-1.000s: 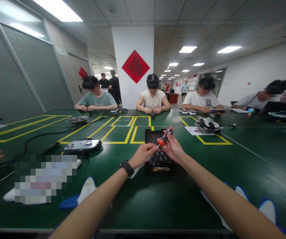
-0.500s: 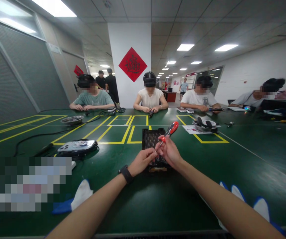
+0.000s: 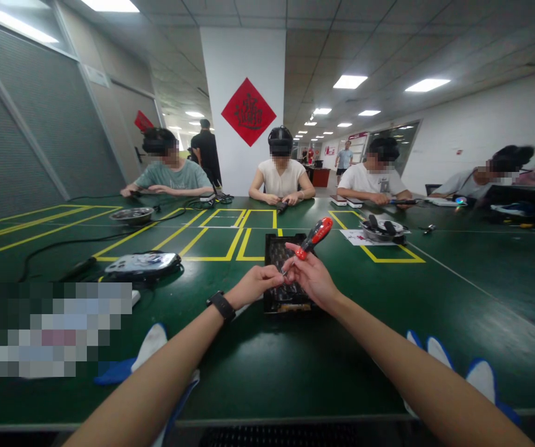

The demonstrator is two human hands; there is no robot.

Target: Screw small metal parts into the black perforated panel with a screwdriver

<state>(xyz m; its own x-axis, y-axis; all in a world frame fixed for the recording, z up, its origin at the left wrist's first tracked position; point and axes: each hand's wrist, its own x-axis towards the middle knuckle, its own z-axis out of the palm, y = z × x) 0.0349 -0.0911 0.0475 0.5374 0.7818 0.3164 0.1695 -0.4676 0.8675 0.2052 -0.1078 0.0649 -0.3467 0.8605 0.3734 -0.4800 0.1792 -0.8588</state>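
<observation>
A screwdriver with a red-and-black handle is held aslant above an open black case, handle up to the right, metal shaft pointing down to the left, as I watch the bench through the head camera. The right hand has its fingers closed around the tool's lower end, where handle meets shaft. The left hand, a black watch on its wrist, meets it at the tip with thumb and fingers pinched together; I cannot tell whether they grip the shaft or some small piece. The case's dark contents are too small for me to make out. A blue-and-white glove lies beside the left forearm, a second glove beside the right. Farther out, I see a metal bowl to the left, yellow tape marking the surface, and a printed sheet to the right. Across from me sit people in dark headsets, before a pillar bearing a red diamond sign.
</observation>
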